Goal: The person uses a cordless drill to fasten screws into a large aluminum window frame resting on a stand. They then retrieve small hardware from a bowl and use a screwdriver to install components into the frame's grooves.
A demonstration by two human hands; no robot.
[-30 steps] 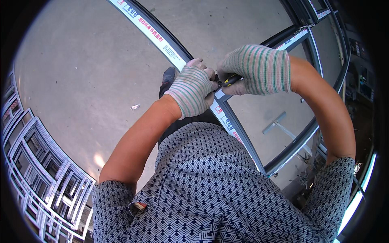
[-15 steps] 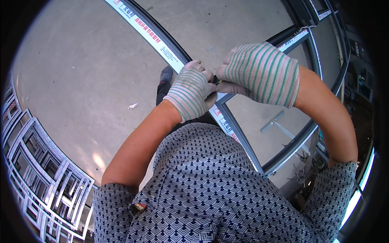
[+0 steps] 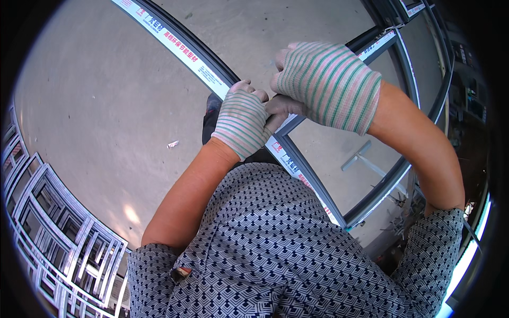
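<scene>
A dark grey metal window frame (image 3: 214, 63) runs slantwise in front of my body, with white printed film along its face. My left hand (image 3: 241, 117), in a striped knit glove with grey fingers, is curled over its long bar where a crossbar (image 3: 379, 46) joins. Just right of it, my gloved right hand (image 3: 327, 85) is closed above the joint, its thumb side reaching to the left hand's fingers. Whatever sits between the right fingers is hidden by the glove.
Many silvery frames (image 3: 63, 233) are stacked at the left. A T-shaped metal piece (image 3: 363, 155) shows through the frame's opening, with metal scraps (image 3: 405, 220) beyond its right side. A small crumpled scrap (image 3: 173, 144) lies on the concrete floor (image 3: 127, 100).
My right hand has moved slightly left and up, closer over the left hand. The small dark and yellow thing between the hands no longer shows. The frame appears shifted slightly left.
</scene>
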